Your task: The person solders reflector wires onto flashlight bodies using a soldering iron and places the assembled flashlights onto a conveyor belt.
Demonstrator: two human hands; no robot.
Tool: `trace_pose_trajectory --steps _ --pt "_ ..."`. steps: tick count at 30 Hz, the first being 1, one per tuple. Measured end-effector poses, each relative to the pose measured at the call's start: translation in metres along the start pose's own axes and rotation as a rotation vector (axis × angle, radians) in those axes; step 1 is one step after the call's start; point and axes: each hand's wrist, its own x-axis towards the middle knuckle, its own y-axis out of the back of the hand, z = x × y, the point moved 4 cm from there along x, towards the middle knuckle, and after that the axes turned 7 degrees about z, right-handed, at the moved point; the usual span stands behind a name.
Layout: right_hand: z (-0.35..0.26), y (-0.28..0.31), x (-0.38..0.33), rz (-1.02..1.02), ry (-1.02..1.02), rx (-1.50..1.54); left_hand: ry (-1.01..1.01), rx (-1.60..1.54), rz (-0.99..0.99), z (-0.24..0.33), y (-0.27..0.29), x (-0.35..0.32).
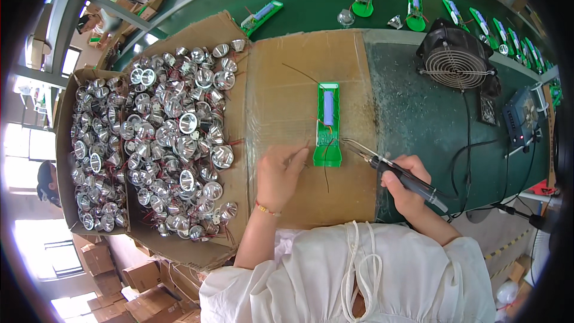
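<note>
A green plastic housing (336,125) lies upright before me on the cardboard sheet, a purple cylindrical battery (328,107) in its upper part. Thin dark and red wires stick out of it. My right hand (408,180) is closed round a black soldering iron (402,177), whose thin metal tip and curved guide reach the housing's right edge near its lower end. Just left of the housing, my left hand (280,174) has its thumb and fingers pinched together; whatever lies between them is too small to make out.
Cardboard boxes on the left hold many silver reflector cups (179,125) with red wires. A black fan with a wire grille (455,66) stands right, near a blue soldering station (522,116). Green housings (417,11) line the green bench beyond. Another person (95,23) is far left.
</note>
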Motion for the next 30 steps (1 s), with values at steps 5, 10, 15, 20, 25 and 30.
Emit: trace_pose_trajectory --steps 5,10,15,20,25,30 --pt "0.001 -0.011 -0.001 -0.007 0.029 -0.080 0.095 -0.062 0.042 -0.006 -0.022 -0.007" --pt "0.000 -0.015 0.000 0.036 0.001 -0.079 -0.097 0.017 0.054 0.003 -0.029 -0.006" --pt "0.004 -0.018 0.000 0.035 -0.032 -0.093 -0.068 -0.012 0.036 0.004 -0.030 -0.005" --pt "0.008 -0.017 0.002 0.015 -0.048 -0.108 -0.080 -0.011 0.031 0.005 -0.032 -0.003" --pt "0.001 -0.018 0.000 0.073 -0.116 -0.029 -0.087 0.033 0.033 0.001 -0.033 -0.003" --pt "-0.001 -0.013 0.001 0.109 -0.098 0.032 -0.057 0.016 0.031 0.002 -0.033 -0.002"
